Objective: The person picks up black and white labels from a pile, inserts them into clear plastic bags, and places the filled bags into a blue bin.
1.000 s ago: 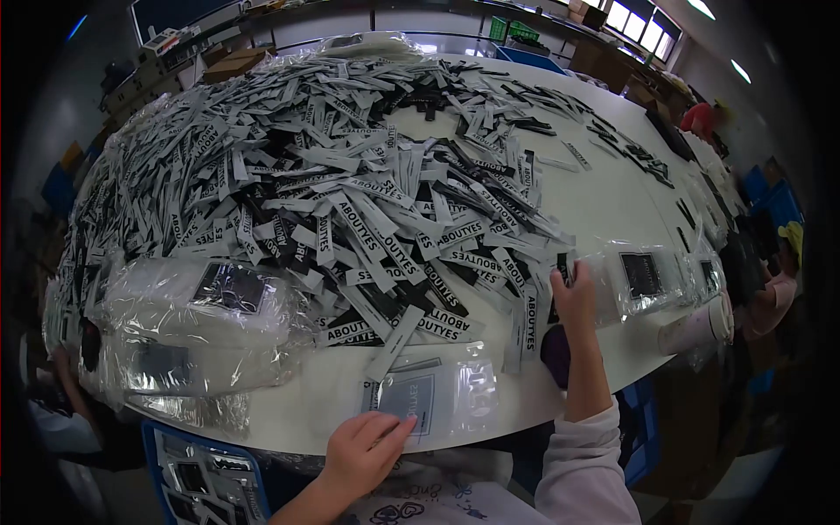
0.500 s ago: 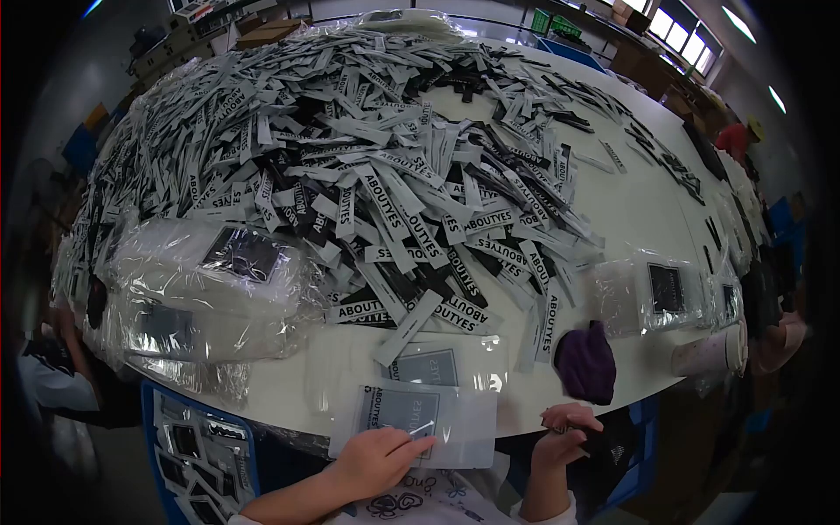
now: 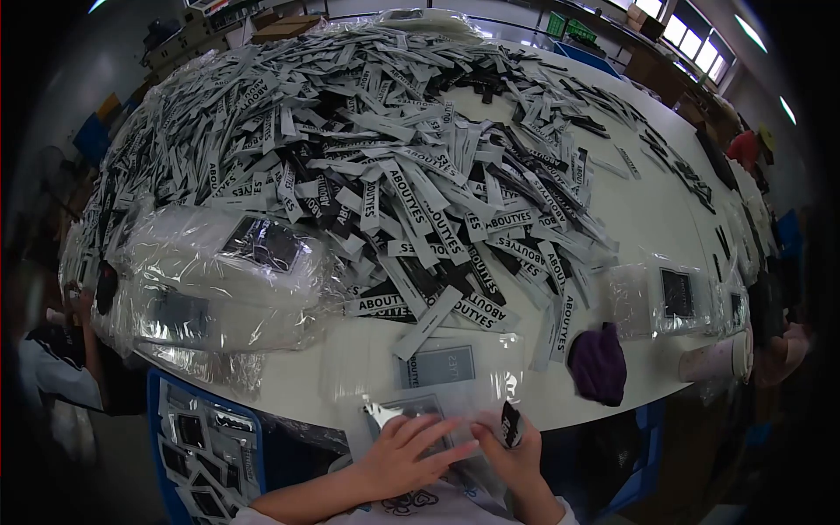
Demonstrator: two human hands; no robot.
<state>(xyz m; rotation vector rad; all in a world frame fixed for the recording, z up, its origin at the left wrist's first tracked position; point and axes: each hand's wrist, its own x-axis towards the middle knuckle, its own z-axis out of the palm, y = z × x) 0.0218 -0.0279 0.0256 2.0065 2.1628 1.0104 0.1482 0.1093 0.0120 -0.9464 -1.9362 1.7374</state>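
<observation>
A translucent pouch (image 3: 372, 411) with a grey label panel lies at the table's near edge, right in front of me. My left hand (image 3: 407, 459) lies over it with the fingers spread across its face. At the pouch's right side, my right hand (image 3: 514, 459) is closed on a black stick packet (image 3: 510, 422) with white lettering. The right thumb points toward the pouch, close to the left fingertips. Just beyond is another flat pouch (image 3: 442, 366) with a grey label, and a white stick packet (image 3: 429, 324) lies at its upper edge.
A large heap of black and white stick packets (image 3: 289, 131) covers much of the table. Plastic-wrapped pouch bundles (image 3: 219, 297) sit left, another bundle (image 3: 669, 297) right. A purple cloth (image 3: 598, 363) and a tumbler (image 3: 713, 359) lie right. Below left is a blue crate (image 3: 157, 420). People sit on both sides.
My right hand has moved left to the pouch, with a black stick packet now showing in it. My left hand has shifted right and its fingers have spread. The view has turned slightly.
</observation>
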